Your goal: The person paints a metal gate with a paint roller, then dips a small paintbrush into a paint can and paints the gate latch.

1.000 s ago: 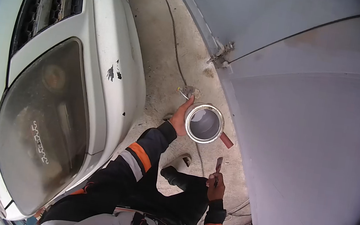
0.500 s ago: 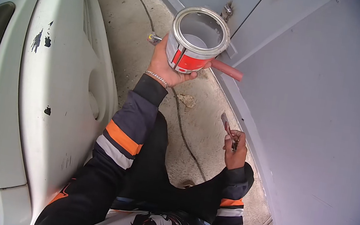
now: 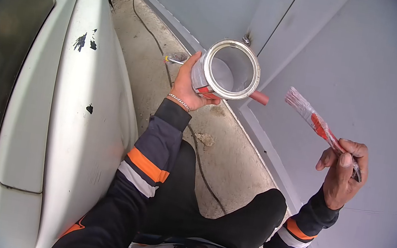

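My left hand (image 3: 187, 85) is wrapped round the side and underside of an open metal paint can (image 3: 204, 84), whose mouth tilts toward me and shows grey paint inside. A red cylindrical object (image 3: 259, 98) sticks out past the right side of the can; how it is supported is hidden. At the right, my right hand (image 3: 345, 165) pinches the handle of a paintbrush (image 3: 318, 126) with a red band. Its paint-coated bristles point up and left, in front of the grey metal panel (image 3: 368, 99) and apart from the can.
A white vehicle (image 3: 80, 152) with chipped paint stands close on the left. Grey metal panels border the right and front. A dark cable (image 3: 200, 170) runs along the concrete floor (image 3: 140, 63). A tool with a yellow end (image 3: 168, 59) shows beside the can.
My right hand has risen and moved right with the brush, which is now larger in view. The can, still in my left hand, sits a little lower and farther right in view.
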`<move>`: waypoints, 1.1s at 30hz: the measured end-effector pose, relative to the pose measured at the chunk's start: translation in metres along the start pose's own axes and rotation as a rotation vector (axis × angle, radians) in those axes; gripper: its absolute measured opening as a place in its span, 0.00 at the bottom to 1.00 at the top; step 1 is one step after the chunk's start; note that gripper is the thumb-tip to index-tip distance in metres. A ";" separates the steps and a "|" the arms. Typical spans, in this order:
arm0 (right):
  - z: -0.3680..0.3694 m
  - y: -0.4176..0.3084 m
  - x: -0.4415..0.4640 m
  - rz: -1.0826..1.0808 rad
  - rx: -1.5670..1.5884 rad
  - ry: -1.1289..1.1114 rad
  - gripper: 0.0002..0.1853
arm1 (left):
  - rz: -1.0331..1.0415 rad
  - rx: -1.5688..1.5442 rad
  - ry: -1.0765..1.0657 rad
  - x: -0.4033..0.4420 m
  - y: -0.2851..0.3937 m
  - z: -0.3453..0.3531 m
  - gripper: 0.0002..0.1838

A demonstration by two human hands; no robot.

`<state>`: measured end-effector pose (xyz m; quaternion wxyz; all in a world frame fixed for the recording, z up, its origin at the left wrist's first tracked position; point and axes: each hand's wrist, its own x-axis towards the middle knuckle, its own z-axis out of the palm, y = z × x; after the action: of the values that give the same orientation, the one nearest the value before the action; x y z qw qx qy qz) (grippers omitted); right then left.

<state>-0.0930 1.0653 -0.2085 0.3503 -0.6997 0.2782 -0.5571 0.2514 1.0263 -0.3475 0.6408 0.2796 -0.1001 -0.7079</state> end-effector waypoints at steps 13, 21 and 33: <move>0.096 -0.042 0.075 -0.095 -0.458 -0.773 0.09 | -0.003 -0.026 -0.158 -0.003 0.001 0.003 0.28; 0.125 0.001 0.089 -0.114 -0.672 -0.993 0.11 | -0.028 -0.063 -0.259 0.001 0.000 -0.009 0.31; 0.129 0.047 0.045 0.311 -0.191 -0.594 0.11 | -0.095 -0.003 0.099 0.007 -0.009 -0.058 0.31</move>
<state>0.0430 1.0249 -0.2373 0.4295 -0.8101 0.3185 -0.2406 0.2738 1.0337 -0.4019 0.6110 0.3176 -0.0537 -0.7231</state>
